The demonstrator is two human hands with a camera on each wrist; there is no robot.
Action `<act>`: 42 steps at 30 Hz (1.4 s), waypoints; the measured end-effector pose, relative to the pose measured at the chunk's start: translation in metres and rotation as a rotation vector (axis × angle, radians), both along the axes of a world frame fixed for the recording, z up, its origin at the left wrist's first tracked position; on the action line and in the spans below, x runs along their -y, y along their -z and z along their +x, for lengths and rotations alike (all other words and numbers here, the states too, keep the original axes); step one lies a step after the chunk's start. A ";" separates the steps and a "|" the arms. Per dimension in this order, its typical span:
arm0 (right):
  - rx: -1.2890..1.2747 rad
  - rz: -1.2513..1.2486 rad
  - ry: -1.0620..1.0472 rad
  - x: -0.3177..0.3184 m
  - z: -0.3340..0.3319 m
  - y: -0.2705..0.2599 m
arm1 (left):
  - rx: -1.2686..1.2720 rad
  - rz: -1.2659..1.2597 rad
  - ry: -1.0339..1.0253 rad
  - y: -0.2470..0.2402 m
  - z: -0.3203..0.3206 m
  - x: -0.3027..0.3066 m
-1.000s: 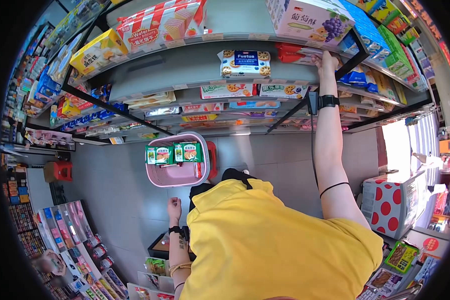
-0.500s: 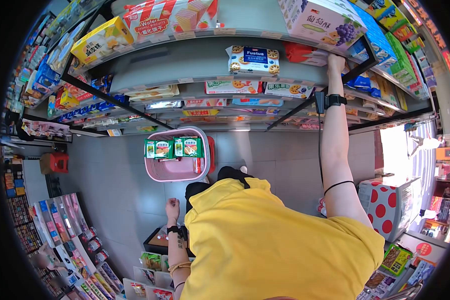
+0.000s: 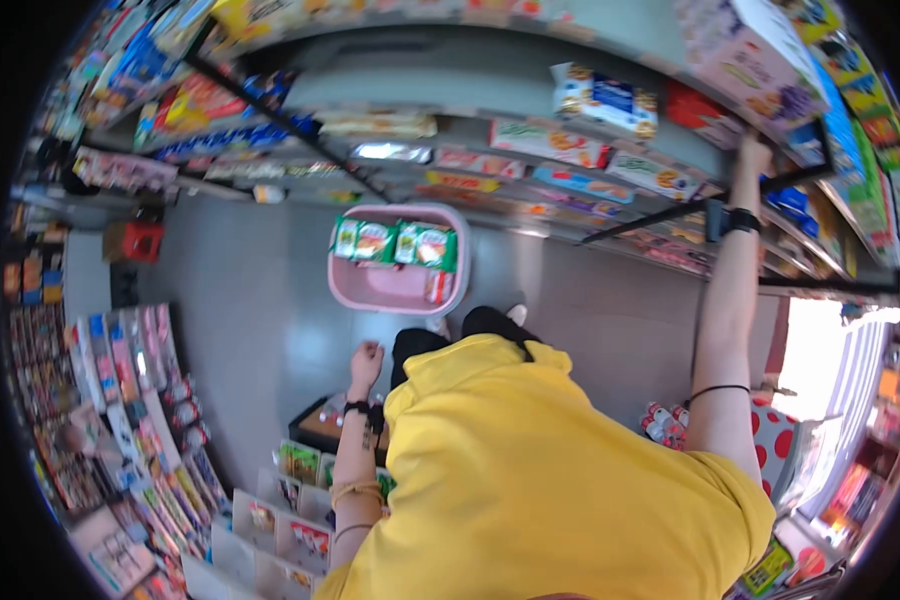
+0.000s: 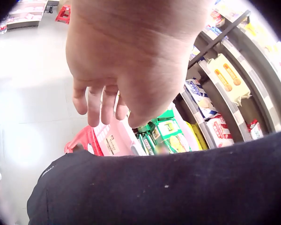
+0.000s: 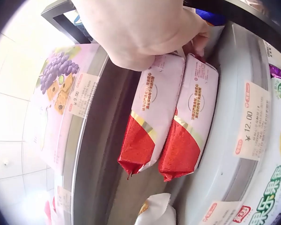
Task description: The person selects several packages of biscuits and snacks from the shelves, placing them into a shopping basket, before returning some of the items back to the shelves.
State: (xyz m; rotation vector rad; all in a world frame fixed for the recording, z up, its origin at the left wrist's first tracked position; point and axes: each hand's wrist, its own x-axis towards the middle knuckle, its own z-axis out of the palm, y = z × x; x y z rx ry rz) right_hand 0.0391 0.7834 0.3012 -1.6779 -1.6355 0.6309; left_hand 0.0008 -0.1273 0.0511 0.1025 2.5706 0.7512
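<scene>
My right hand (image 5: 145, 33) reaches onto a shelf, its fingers curled at the end of a long red-and-pale-pink packet (image 5: 192, 108) and pinching that end. A second matching packet (image 5: 152, 108) lies alongside, its end under the edge of the hand. In the head view the red packets (image 3: 705, 115) sit beneath a grape-printed box (image 3: 750, 60). Low beside the body, my left hand (image 4: 136, 61) hangs with loosely bent fingers and holds nothing. Beyond it stands a pink basket (image 3: 385, 300) containing green packets (image 3: 425, 245) and a small red-and-white pack (image 3: 438, 288).
A blue-and-white biscuit pack (image 3: 610, 100) lies left of the red packets on the same shelf. A black shelf bracket (image 3: 800, 178) runs close by the right wrist. Behind the left arm are white divided bins (image 3: 270, 530). Price tags (image 5: 250, 119) line the shelf edge.
The head view has turned, so shelf and basket sit differently in it. My right hand stays at the red packets, further right in view. The left hand still hangs low.
</scene>
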 end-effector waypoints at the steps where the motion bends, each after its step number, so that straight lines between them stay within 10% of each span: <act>1: 0.078 -0.011 0.004 -0.008 0.001 0.003 | 0.012 0.042 -0.011 0.000 -0.004 0.000; 8: 0.254 0.379 0.043 0.035 0.005 0.010 | -0.024 0.206 0.124 -0.017 -0.048 -0.034; 12: 0.036 0.648 -0.534 0.181 0.018 0.004 | -0.061 0.269 0.360 -0.015 -0.074 -0.065; 19: 0.377 -0.393 -1.217 0.405 0.125 0.166 | 0.028 0.181 0.752 0.046 -0.097 -0.123; 23: 0.666 -0.747 -1.045 0.462 0.275 0.297 | 0.039 0.052 0.721 0.091 -0.095 -0.149; 26: 0.247 -1.183 -0.590 0.510 0.386 0.335 | -0.020 -0.026 0.865 0.104 -0.094 -0.162; 35: 0.083 -1.296 -0.184 0.575 0.458 0.300 | 0.172 -0.278 0.918 0.118 -0.095 -0.169; 42: 0.110 -1.141 -0.346 0.551 0.367 0.260 | 0.180 -0.277 0.803 0.143 -0.097 -0.160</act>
